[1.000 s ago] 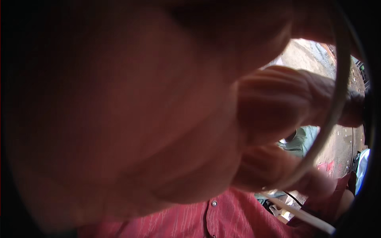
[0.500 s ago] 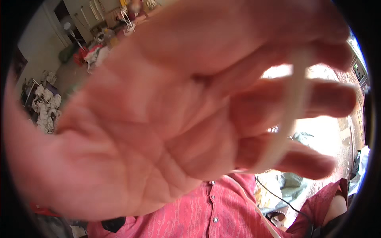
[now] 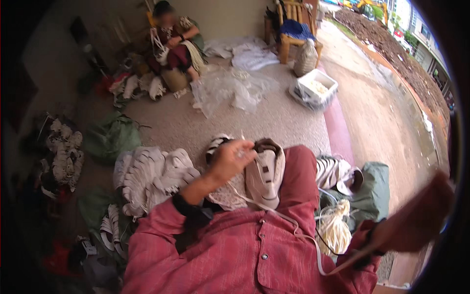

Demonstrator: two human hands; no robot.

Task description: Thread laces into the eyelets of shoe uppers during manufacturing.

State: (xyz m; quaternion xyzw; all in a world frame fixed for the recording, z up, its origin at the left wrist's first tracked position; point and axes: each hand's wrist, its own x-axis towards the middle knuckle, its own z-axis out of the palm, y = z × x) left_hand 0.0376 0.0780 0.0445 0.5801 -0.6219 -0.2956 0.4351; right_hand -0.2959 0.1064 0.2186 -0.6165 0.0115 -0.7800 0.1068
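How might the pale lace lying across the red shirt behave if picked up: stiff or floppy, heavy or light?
The lace would probably flop, since it curves in loose bends over the red shirt. It is likely light, being thin and narrow.

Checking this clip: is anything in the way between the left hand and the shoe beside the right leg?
Nothing visible: the left hand is right beside the shoe, though whether they touch is unclear.

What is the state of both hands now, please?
Left hand: fingers curled at the pale shoe; grip cannot be told.
Right hand: raised, blurred; a pale lace runs toward it, but open or closed cannot be told.
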